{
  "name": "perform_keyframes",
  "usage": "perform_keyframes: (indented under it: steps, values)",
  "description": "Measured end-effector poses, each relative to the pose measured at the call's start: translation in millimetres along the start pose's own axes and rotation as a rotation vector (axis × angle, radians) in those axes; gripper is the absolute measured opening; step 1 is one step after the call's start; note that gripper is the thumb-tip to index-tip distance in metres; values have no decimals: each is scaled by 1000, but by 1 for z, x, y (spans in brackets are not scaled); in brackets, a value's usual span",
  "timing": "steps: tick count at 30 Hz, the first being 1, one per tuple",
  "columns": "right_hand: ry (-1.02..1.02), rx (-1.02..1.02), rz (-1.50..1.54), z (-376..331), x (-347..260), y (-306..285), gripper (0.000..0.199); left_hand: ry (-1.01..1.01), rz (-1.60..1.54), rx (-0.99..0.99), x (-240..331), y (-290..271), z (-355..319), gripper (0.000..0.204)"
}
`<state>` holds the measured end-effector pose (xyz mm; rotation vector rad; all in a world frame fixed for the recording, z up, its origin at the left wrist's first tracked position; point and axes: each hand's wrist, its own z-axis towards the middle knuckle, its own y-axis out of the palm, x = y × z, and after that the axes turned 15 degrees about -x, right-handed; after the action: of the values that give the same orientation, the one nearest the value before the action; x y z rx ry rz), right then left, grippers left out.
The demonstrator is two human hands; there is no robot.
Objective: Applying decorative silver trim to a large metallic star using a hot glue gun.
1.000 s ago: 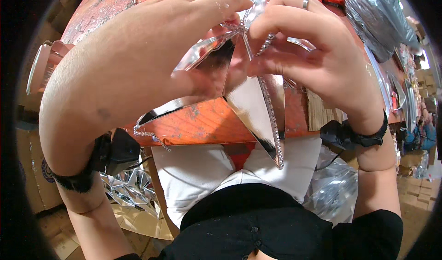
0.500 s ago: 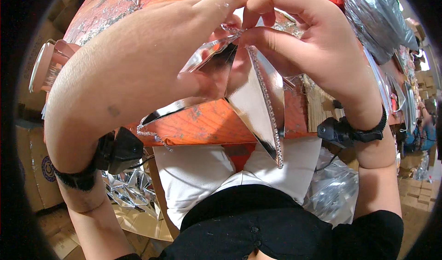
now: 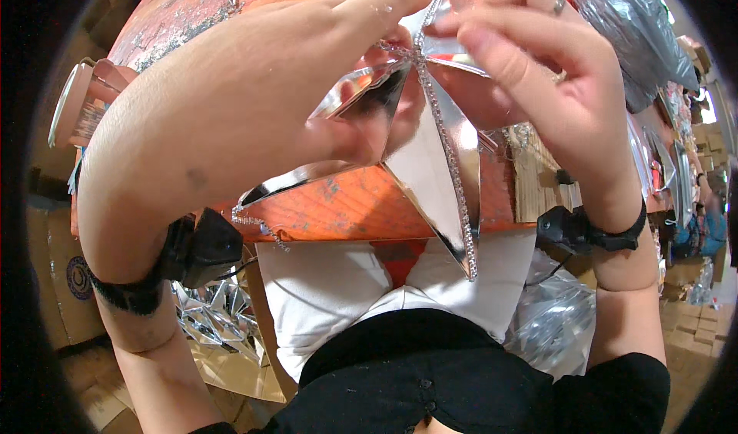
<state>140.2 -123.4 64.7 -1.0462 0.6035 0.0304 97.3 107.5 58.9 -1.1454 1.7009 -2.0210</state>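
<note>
Hands (image 3: pixel 254 119) around mirrored star (image 3: pixel 430 165), table (image 3: pixel 346 203) behind.

Mirror star (image 3: pixel 430 165): silver, pointed panels, ridges edged with rhinestone trim. It was held up close above the orange surface (image 3: pixel 346 207), one long point hanging downward.

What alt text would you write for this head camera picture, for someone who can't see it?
Two bare hands, left hand and right hand, pinch a shiny silver star-shaped ornament with a glittery beaded edge, held close to the camera above an orange worktable. Both wrists wear black straps.
</note>
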Motion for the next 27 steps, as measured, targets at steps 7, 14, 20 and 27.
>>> perform_keyframes:
  steps: [7,14,20,27]
  values:
    - [-216,95,-651,-3,12,8,17,13,-82,-17,0,-2,-1,92]
    - [-247,194,-744,2,-8,15,18,-23,-41,-38,-5,-2,-2,93]
    - [29,92,-647,-11,-36,12,26,-141,-72,-97,5,-8,-4,94]
    - [79,-284,-625,-49,-78,20,46,-52,-139,-91,-1,-6,0,89]
